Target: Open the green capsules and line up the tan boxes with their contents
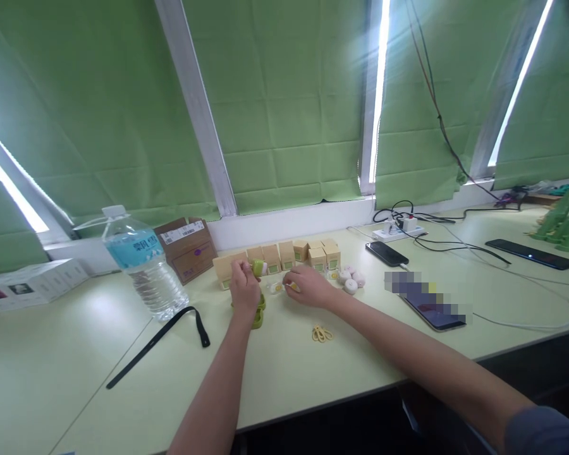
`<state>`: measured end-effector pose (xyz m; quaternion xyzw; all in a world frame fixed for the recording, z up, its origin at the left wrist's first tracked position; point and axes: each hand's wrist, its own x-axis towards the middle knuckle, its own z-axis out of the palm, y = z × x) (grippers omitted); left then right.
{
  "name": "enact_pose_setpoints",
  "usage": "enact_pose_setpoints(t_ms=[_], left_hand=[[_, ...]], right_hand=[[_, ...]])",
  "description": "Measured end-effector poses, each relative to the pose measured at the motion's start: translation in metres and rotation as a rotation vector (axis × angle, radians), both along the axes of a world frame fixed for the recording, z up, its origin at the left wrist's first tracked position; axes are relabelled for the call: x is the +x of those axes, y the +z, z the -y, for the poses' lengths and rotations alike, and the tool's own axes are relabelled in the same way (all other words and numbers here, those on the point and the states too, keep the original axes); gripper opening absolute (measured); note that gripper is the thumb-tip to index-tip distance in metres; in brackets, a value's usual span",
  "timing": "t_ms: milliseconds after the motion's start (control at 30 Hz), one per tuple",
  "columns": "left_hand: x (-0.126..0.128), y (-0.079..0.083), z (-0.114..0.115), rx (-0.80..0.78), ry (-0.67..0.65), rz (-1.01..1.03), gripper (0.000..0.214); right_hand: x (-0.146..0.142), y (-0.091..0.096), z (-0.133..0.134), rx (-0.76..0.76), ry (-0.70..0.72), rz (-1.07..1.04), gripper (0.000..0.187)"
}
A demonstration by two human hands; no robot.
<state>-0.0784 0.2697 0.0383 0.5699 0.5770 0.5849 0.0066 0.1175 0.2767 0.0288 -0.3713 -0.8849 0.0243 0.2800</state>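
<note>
My left hand is closed round a small green piece with a pale end; its exact kind is too small to make out. Below that hand lie more green pieces, partly hidden by the wrist. Fingers curled, my right hand pinches at a small clear packet with a yellow spot on the table. Just left of it lies a similar clear packet. Behind both hands stands a row of small tan boxes with green labels. Several round pale pink pieces sit right of my right hand.
Yellow scissors lie in front. To the left are a large water bottle, a black strap, a brown carton and white boxes. Phones and a power strip with cables are on the right.
</note>
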Motion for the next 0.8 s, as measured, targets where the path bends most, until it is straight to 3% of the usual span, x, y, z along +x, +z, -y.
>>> enact_pose_setpoints(t_ms=[133, 200, 367, 800], left_hand=[[0.008, -0.002, 0.003, -0.081, -0.029, -0.111, 0.024], [0.013, -0.002, 0.004, -0.123, -0.020, -0.205, 0.024], [0.023, -0.001, 0.006, -0.174, 0.012, -0.359, 0.022], [0.021, -0.008, 0.001, -0.244, -0.003, -0.413, 0.020]], right_hand=[[0.018, -0.019, 0.014, -0.257, 0.007, -0.122, 0.023], [0.020, -0.026, 0.016, -0.316, 0.007, -0.141, 0.026], [0.016, -0.028, 0.020, -0.279, -0.034, -0.056, 0.040], [0.008, -0.031, 0.016, -0.259, -0.139, 0.049, 0.050]])
